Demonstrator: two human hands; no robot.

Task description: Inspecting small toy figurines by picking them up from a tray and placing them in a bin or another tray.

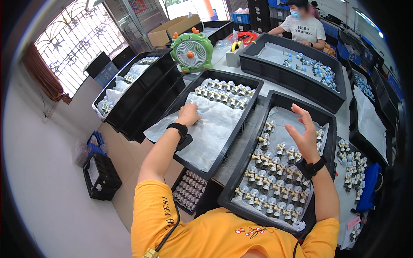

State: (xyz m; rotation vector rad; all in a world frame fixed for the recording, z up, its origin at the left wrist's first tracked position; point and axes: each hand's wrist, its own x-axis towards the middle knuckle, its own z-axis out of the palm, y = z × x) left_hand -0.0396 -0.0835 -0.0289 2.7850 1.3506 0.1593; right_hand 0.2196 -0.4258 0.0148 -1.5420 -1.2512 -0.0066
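My left hand [188, 115] is closed over the paper-lined middle tray [205, 174]. A pale blue bit of a small figurine [198, 112] shows at its fingertips; the rest is hidden by the hand. Just beyond, rows of small figurines [223, 93] with pale blue heads stand at the tray's far end, on white paper [215, 124]. My right hand [304, 137] hovers over the right tray [226, 195], fingers apart and nothing in them. Below it, several rows of similar figurines with yellow and white parts [275, 185] fill the near part of that tray.
Stacked black trays [144, 101] stand at left, beside a green animal-shaped fan [192, 51]. Beyond are a tape dispenser [234, 53] and a large tray [297, 71] of blue pieces, where a co-worker [305, 30] sits. More figurines [352, 167] and a blue bin [369, 187] lie at right.
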